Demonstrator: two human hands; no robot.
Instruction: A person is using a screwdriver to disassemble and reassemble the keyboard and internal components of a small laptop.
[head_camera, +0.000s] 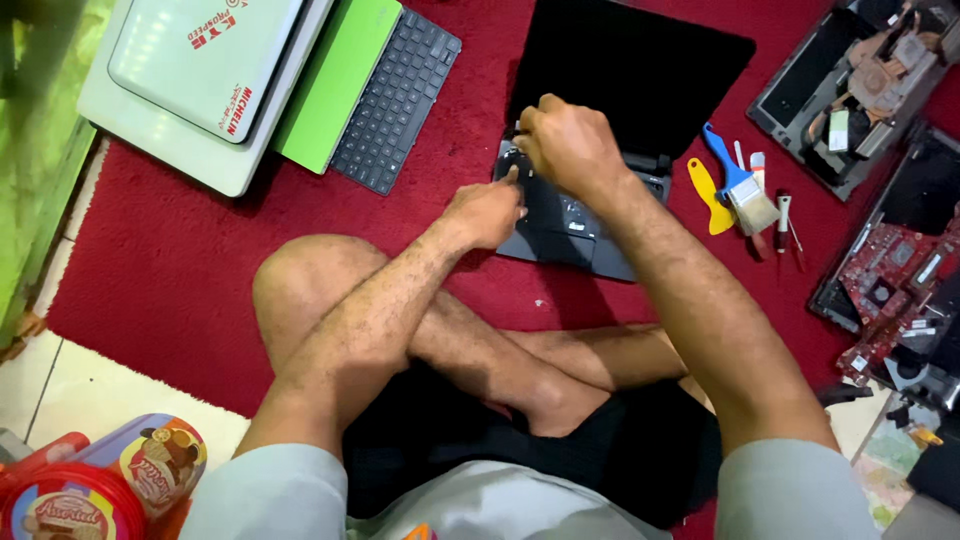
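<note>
Laptop: a black laptop (600, 150) lies open on the red carpet (170, 260) in front of the seated person's crossed legs, its dark screen leaning away and its keyboard deck toward the knees.
Left hand: the left hand (487, 212) rests on the near left corner of the laptop's deck, fingers curled loosely and the thumb pressing on the black surface; it grips nothing that can be seen.
Right hand: the right hand (568, 145) is clenched into a half fist over the left hinge area, fingertips pinched down at the deck; whether a small part sits between them cannot be told.
Tools: a yellow plastic pry tool (710, 195), a blue-handled brush (740, 180) and a small screwdriver (783, 222) lie together on the carpet just right of the laptop.
Far left: a green laptop (375, 85) with a grey keyboard lies open, beside a closed white laptop (200, 70).
Right edge: opened laptop shells with a red circuit board (885, 275) lie well apart from the hands.
Near left corner: round tins (100, 480) stand on the tiled floor.
</note>
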